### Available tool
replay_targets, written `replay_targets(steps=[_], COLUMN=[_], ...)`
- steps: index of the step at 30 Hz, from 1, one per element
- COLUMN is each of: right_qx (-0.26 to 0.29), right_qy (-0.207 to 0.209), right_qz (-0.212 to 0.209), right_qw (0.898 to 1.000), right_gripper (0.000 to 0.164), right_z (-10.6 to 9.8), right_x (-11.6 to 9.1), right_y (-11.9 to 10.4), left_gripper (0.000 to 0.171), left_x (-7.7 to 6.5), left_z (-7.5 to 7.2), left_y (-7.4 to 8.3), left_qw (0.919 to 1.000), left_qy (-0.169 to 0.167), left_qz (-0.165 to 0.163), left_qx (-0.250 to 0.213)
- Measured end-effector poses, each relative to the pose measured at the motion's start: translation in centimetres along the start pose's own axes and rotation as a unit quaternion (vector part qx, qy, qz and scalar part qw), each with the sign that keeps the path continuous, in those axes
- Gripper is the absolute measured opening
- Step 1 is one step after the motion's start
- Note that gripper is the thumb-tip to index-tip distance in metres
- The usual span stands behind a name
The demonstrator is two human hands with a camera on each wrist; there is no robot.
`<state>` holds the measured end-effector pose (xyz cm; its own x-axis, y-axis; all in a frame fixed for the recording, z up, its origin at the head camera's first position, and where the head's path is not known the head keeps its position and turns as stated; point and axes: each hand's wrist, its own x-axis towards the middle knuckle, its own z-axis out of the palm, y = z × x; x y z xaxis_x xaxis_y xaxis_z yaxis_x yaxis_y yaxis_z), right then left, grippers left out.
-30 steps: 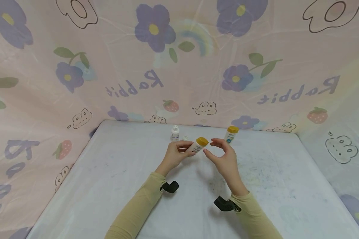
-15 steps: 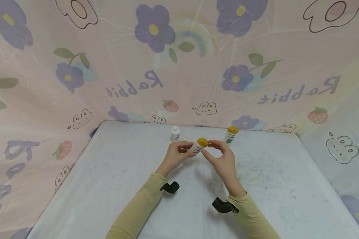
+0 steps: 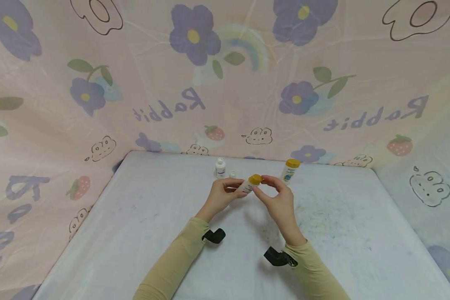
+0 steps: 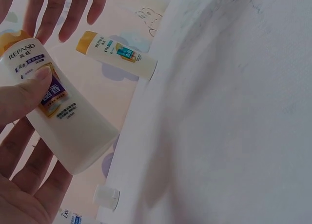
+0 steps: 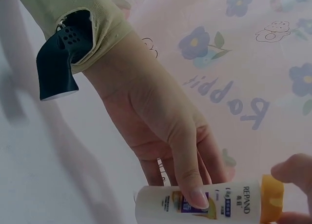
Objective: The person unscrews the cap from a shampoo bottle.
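My left hand [image 3: 221, 194] grips a white REPAND toiletry bottle [image 3: 246, 188] with a yellow cap [image 3: 255, 179], tilted with the cap end up and right. In the left wrist view, the left thumb [image 4: 24, 97] presses on its purple-and-orange label, and its fingers lie behind. My right hand [image 3: 281, 204] pinches the yellow cap between thumb and index finger; in the right wrist view, the right thumb [image 5: 295, 169] touches the cap from above. A second white bottle [image 3: 289, 171] with a yellow cap stands upright behind the right hand.
A smaller white bottle [image 3: 220, 168] stands at the back of the table, left of the hands. Beside it is a small white piece that looks like a cap [image 3: 233, 174], partly hidden in the head view. A patterned curtain [image 3: 225, 104] borders the white tabletop [image 3: 153, 233].
My right hand has moved slightly left, and its thumb and index finger have come onto the yellow cap. The left hand and its bottle have barely moved.
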<state>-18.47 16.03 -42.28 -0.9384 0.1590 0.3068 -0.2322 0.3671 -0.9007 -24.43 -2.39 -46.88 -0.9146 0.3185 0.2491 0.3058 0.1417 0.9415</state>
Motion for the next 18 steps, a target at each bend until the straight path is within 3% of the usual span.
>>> replay_targets(steps=[13, 18], right_qx=[0.013, 0.007], right_qy=[0.038, 0.044], right_qz=[-0.015, -0.014], right_qw=[0.999, 0.999], right_gripper=[0.046, 0.043], right_z=[0.8, 1.0], right_x=[0.3, 0.4], right_y=[0.8, 0.8], left_gripper=[0.035, 0.034], left_x=[-0.1, -0.6], left_z=[0.5, 0.3], left_y=[0.0, 1.9], left_qw=[0.9999, 0.9998], left_qy=[-0.007, -0.013], left_qz=[0.004, 0.008], left_qx=[-0.009, -0.014])
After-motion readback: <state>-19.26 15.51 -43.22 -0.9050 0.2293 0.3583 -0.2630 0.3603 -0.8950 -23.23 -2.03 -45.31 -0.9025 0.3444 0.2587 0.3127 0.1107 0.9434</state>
